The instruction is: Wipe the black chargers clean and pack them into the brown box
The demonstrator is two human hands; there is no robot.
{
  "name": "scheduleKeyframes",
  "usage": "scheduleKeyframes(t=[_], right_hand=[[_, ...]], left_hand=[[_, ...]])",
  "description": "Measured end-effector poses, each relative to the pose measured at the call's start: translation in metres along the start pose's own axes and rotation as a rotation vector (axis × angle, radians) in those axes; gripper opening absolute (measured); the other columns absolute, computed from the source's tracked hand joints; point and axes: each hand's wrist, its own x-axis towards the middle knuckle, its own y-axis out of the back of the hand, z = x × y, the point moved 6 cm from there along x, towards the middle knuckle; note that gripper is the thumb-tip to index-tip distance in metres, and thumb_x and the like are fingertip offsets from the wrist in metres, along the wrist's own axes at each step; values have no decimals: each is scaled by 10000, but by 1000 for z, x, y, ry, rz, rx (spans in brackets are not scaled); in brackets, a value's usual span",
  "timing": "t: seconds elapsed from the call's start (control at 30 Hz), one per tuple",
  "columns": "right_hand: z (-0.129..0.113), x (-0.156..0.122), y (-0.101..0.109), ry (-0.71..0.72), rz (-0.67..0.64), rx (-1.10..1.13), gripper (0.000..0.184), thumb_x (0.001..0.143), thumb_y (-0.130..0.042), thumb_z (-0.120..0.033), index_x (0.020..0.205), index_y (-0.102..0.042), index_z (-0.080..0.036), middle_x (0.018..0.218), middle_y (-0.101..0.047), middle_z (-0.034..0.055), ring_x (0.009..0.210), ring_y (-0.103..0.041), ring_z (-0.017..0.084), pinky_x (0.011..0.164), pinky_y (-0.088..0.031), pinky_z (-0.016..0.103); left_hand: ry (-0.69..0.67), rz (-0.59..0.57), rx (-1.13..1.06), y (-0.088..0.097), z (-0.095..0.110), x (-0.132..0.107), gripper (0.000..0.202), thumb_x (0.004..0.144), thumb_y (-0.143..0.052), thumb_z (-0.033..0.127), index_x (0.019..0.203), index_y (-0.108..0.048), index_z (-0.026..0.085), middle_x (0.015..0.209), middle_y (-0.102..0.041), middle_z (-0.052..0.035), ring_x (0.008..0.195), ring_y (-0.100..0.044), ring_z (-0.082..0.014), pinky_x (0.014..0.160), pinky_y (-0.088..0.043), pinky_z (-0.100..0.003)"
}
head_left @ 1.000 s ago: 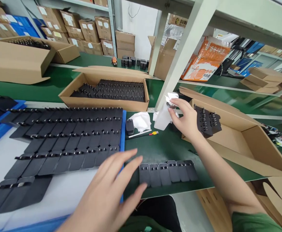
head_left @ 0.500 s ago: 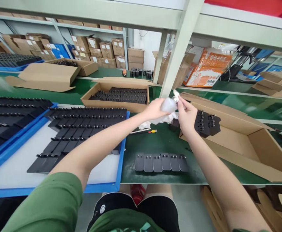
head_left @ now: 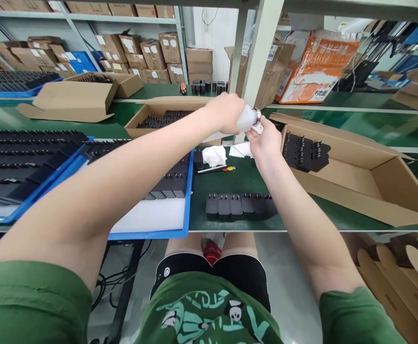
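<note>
Green bench (head_left: 237, 181), pale post (head_left: 262, 52) as landmark | my left hand (head_left: 226, 112) wrapped round translucent bottle (head_left: 245, 119), tipped before the post | right hand (head_left: 266, 141) pinching white wipe (head_left: 258, 128) just below its metal cap (head_left: 258, 115) | step, I judge: tilting bottle toward wipe; calls for steadiness | pose: hands reach forward, close together, left knuckles uppermost

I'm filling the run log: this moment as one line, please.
left hand: grips tilted translucent bottle | right hand: holds white wipe by bottle's metal top | black adapters: row on green table
</note>
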Motion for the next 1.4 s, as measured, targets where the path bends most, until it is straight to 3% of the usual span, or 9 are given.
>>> scheduleKeyframes(t=[0.13,0.3,0.5,0.67,0.8,0.93,1.17,1.27,1.4], right_hand=[[12,-6,-9,-34,-52,1,246,916,-469,-422,919,-560,-193,1049,-657,112,1052,-681,232,868,-619,401],[19,-11,-18,-71,-46,33,163,869,-512,-372,874,-514,-210,994,-651,100,1025,-688,237,899,-611,423],[12,-8,-10,-117,-6,31,103,828,-543,-310,832,-508,-213,905,-637,72,948,-702,232,849,-627,432],[7,-4,-2,-140,-1,2,142,769,-623,-297,794,-518,-205,853,-628,59,894,-705,238,812,-634,453],[10,-5,-4,-155,5,12,124,770,-618,-279,791,-521,-205,845,-641,55,896,-706,227,844,-628,430],[15,-9,-13,-165,8,46,45,799,-553,-232,809,-516,-207,851,-657,56,904,-711,210,882,-616,410],[20,-11,-20,-120,-30,-9,76,811,-545,-268,789,-509,-205,839,-655,72,925,-704,219,902,-604,440],[9,-8,-17,-61,-54,-87,139,785,-601,-312,757,-516,-206,815,-637,62,887,-704,236,870,-611,474],[-24,-3,-10,59,-40,-216,130,768,-625,-319,744,-583,-198,754,-608,31,797,-695,234,835,-604,513]], left_hand=[[15,-146,147,13,2,-3,457,660,-827,229,1072,-665,116,1034,-646,-113,1076,-542,-344,998,-400,-473],[63,-198,172,16,-4,1,462,592,-881,181,1008,-689,124,1021,-651,-116,1045,-541,-362,984,-407,-548],[49,-159,-46,0,-16,6,409,563,-867,210,907,-666,118,932,-619,-73,1159,-511,-412,1028,-347,-486],[52,-92,-98,-10,-23,13,392,480,-878,237,799,-663,164,850,-596,-55,1162,-504,-438,997,-362,-463],[31,-127,-7,-9,-24,13,448,536,-869,283,913,-680,132,937,-623,-69,1106,-533,-376,989,-382,-447],[50,-145,34,-2,-25,13,540,577,-866,198,1069,-661,116,1041,-658,-79,1118,-488,-312,1054,-349,-453],[102,-143,-3,-4,-30,27,471,486,-875,108,923,-704,147,1153,-646,-118,1220,-462,-423,1060,-327,-481],[61,-83,-27,-8,-32,29,519,434,-877,104,914,-694,175,1097,-659,-110,1174,-508,-428,1033,-358,-478],[15,62,-211,-21,-35,20,568,487,-879,234,1002,-646,170,1100,-647,-111,1156,-536,-407,1008,-388,-464]])
